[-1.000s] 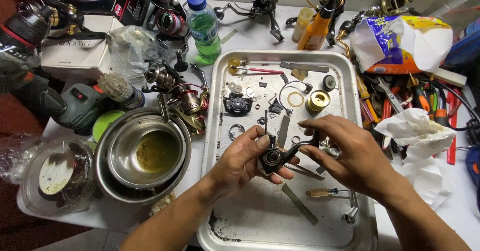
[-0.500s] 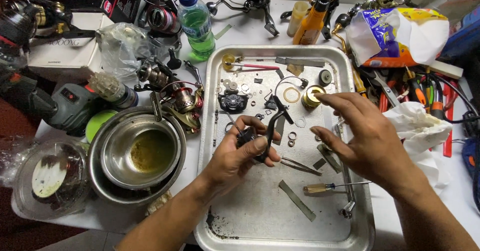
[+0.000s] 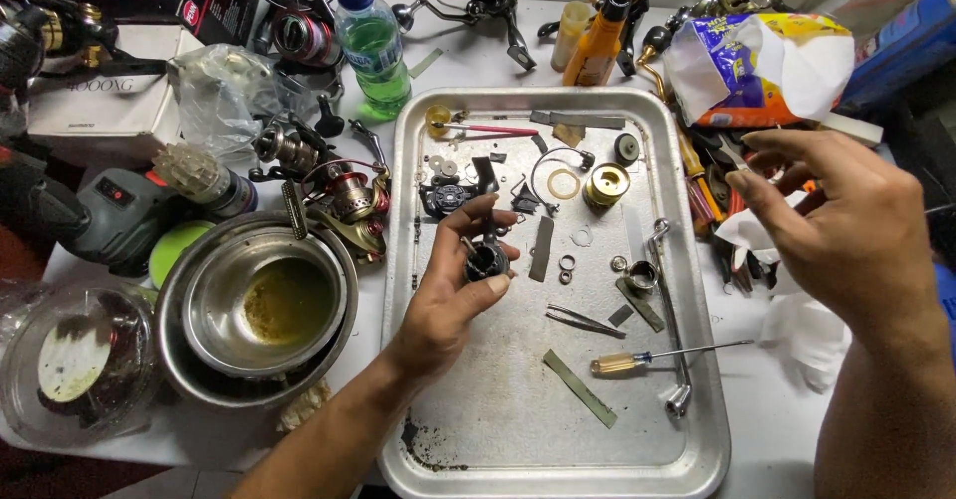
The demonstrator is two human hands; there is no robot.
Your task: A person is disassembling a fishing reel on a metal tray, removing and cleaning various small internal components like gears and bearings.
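Observation:
My left hand [image 3: 453, 285] grips a small dark reel body part [image 3: 487, 258] above the middle of a metal tray [image 3: 697, 429]. My right hand [image 3: 846, 230] hovers off the tray's right edge, fingers spread and empty, over crumpled white tissue [image 3: 797, 330]. On the tray lie a brass-coloured spool [image 3: 605, 184], washers and rings [image 3: 565, 263], tweezers [image 3: 584, 322], a yellow-handled screwdriver [image 3: 657, 356], a wire bail [image 3: 665, 310] and thin metal strips [image 3: 578, 387].
Left of the tray stand nested steel bowls [image 3: 261, 305] with oily liquid, a red spinning reel [image 3: 344, 195], a power tool [image 3: 100, 215] and a round lidded container [image 3: 70, 360]. A green bottle [image 3: 373, 46], an orange bottle [image 3: 593, 46], more reels and a snack bag [image 3: 767, 56] line the back.
My right hand has let go of the reel part and moved right, off the tray. My left hand keeps the part and has turned it upright.

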